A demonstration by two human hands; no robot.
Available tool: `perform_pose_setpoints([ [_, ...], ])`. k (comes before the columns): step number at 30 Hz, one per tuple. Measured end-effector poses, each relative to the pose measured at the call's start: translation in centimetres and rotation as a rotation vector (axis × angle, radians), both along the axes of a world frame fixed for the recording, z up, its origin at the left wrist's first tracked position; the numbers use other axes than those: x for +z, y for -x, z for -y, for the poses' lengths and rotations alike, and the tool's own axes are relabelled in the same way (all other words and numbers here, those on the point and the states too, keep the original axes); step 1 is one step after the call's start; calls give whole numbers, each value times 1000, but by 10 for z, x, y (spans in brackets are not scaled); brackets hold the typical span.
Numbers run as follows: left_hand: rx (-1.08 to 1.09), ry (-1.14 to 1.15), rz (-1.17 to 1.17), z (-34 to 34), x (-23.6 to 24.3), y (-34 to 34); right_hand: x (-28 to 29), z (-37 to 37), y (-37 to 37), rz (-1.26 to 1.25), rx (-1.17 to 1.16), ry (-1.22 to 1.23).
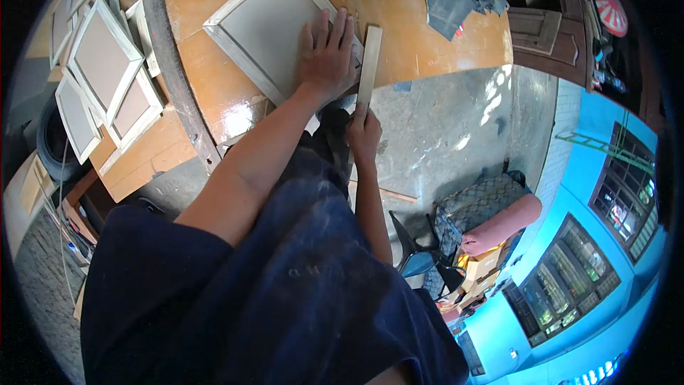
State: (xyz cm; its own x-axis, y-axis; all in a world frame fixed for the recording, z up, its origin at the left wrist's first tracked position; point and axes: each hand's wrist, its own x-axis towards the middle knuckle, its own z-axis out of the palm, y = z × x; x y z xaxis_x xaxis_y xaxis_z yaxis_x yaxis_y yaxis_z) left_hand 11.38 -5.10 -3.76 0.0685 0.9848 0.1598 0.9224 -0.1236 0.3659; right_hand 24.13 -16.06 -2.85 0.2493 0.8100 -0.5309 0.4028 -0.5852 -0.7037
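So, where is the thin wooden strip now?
In the head view, the wooden strip is held by the right hand, beside the framed panel under the left hand.

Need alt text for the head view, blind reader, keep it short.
A person's left hand presses flat on a pale square framed panel lying on an orange-brown table, while the right hand grips the lower end of a thin wooden strip beside the panel. More framed panels are stacked at the left.
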Motion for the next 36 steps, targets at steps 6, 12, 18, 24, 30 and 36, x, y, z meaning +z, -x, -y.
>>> perform_pose_setpoints([
  [6, -6, 51, -47, 2, 7, 5, 3, 31, 13, 157, 25, -48],
  [12, -2, 49, -21, 1, 5, -3, -11, -5, 7, 168, 22, -129],
  [18, 5, 26, -10, 3, 0, 6, 14, 32, 19, 139, -21, -1],
  [24, -11, 30, -61, -6, 5, -3, -3, -21, 6, 178, 23, -69],
  [30, -18, 84, -106, 5, -2, 5, 3, 46, 14, 172, 33, -27],
  [36, -21, 74, -67, 5, 1, -2, -4, -13, 6, 115, -20, -78],
])
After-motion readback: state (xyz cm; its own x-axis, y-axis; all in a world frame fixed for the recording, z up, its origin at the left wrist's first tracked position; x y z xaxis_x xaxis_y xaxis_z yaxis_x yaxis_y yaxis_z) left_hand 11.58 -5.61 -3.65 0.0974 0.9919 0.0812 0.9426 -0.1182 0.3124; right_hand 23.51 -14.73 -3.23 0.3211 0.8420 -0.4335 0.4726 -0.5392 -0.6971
